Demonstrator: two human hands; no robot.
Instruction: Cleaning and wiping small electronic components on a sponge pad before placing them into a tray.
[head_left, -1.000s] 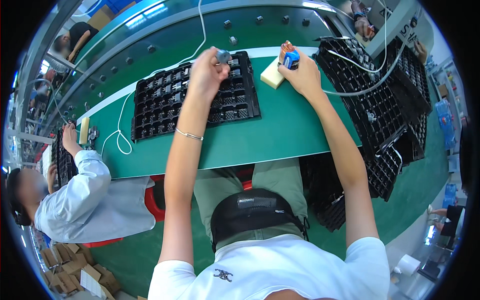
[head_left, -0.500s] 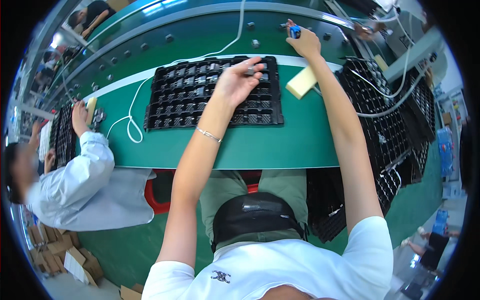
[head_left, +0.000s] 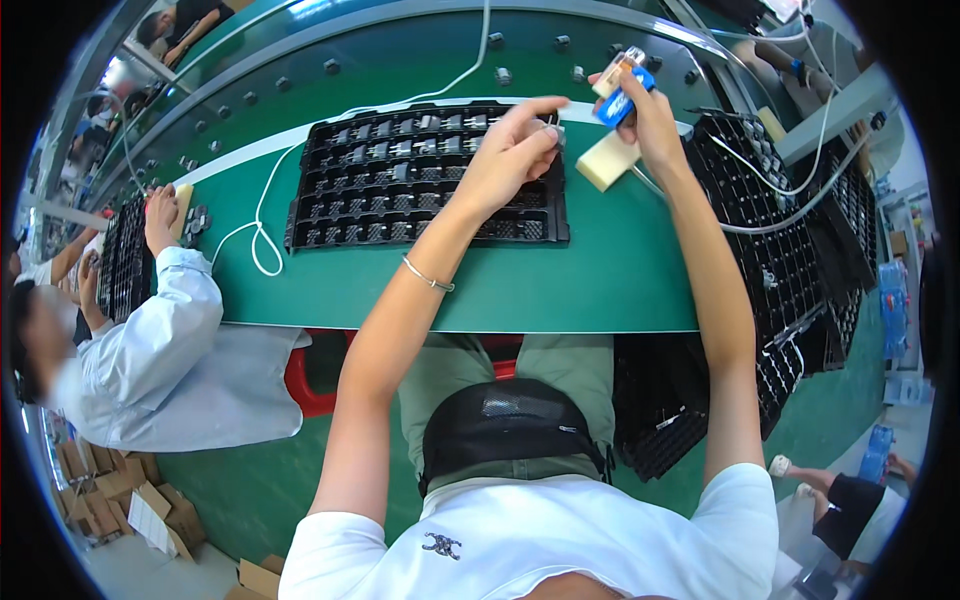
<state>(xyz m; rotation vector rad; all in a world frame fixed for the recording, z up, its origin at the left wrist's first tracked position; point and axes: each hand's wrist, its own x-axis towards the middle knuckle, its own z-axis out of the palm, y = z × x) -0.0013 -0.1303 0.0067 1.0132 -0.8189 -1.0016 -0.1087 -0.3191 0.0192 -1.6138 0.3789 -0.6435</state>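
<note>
My right hand [head_left: 655,125] is closed around a small blue-sided object [head_left: 622,98] with a pale, partly clear end, held above the far edge of the green table; its exact kind I cannot make out. To its left, my left hand [head_left: 505,160] hovers over the right part of a black compartment tray [head_left: 345,232]. Thumb and fingers pinch a small grey metallic part [head_left: 556,132], and the index finger stretches toward the right hand. Several small grey parts sit in the tray's upper rows. Under my right hand lies a cream-coloured block [head_left: 603,165] on the table.
Small metal parts [head_left: 503,75] stand spaced along the green conveyor [head_left: 400,70] at the back. A white cord [head_left: 262,215] runs left of the tray. Stacked black trays [head_left: 750,230] fill the right side. At the left, a person in a pale sleeve [head_left: 165,300] works at another tray.
My right hand has come back from the conveyor, nearer and to the right, with the blue-sided object. My left hand has moved right, turning from palm-up into a pinch.
</note>
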